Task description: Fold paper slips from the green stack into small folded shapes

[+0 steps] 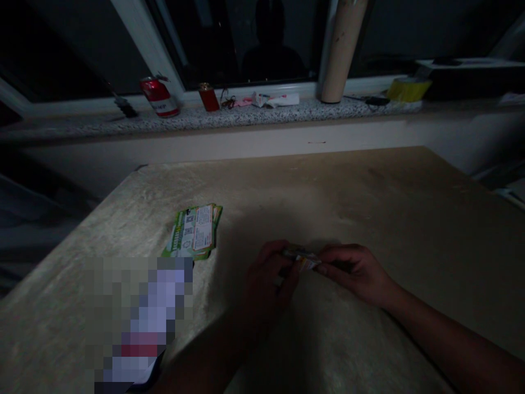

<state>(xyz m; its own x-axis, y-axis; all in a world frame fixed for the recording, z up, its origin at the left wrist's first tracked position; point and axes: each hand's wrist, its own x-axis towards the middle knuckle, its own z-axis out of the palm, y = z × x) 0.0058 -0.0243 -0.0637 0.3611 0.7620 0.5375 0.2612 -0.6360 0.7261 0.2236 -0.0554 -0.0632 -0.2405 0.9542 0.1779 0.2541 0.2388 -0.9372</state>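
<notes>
Both my hands meet over the middle of a pale table (369,197) in dim light. My left hand (268,276) and my right hand (355,271) are both closed, pinching a small card or stack of cards (303,258) between them, seen edge-on with a yellow and red end. A pile of green printed cards (194,231) lies flat on the table to the left of my hands, apart from them.
A pixelated patch (139,323) covers something at the table's front left. Behind the table runs a speckled window sill (246,116) with a red can (159,97), a small red box (209,97), scraps of paper (273,100), a tall beige roll (342,52) and yellow tape (406,88).
</notes>
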